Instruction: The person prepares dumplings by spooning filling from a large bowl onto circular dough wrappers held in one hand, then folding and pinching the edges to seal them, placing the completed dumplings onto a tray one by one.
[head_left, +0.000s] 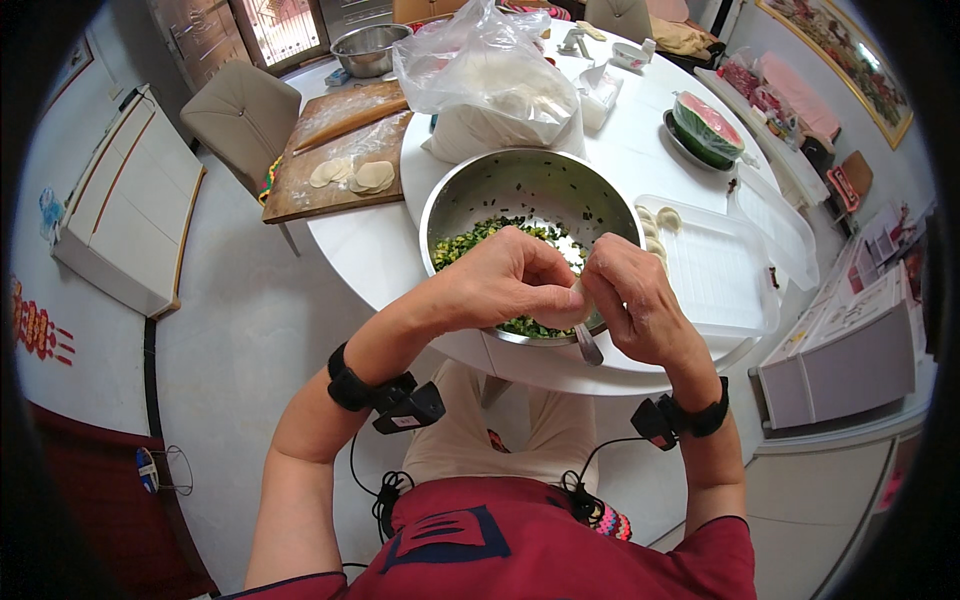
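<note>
Over the near part of a large steel bowl (525, 161), both hands pinch one dumpling (559, 315) that the fingers mostly cover. My left hand (510, 281) holds its left side, with the thumb along it. My right hand (634, 296) grips its right edge with bent fingers. Chopped green and yellow filling (480, 240) lies in the bowl below. A metal spoon handle (589, 349) sticks out over the near rim. Folded dumplings (668, 218) sit along the left side of a clear plastic tray (720, 262) at the right.
A wooden board (337, 202) at the left bears a rolling pin (352, 126) and stacked dough wrappers (373, 176). A flour bag (510, 97) stands behind the bowl. Wrapped watermelon (709, 127), a tissue pack (598, 96) and a smaller steel bowl (370, 51) are farther back. Cables hang near my lap.
</note>
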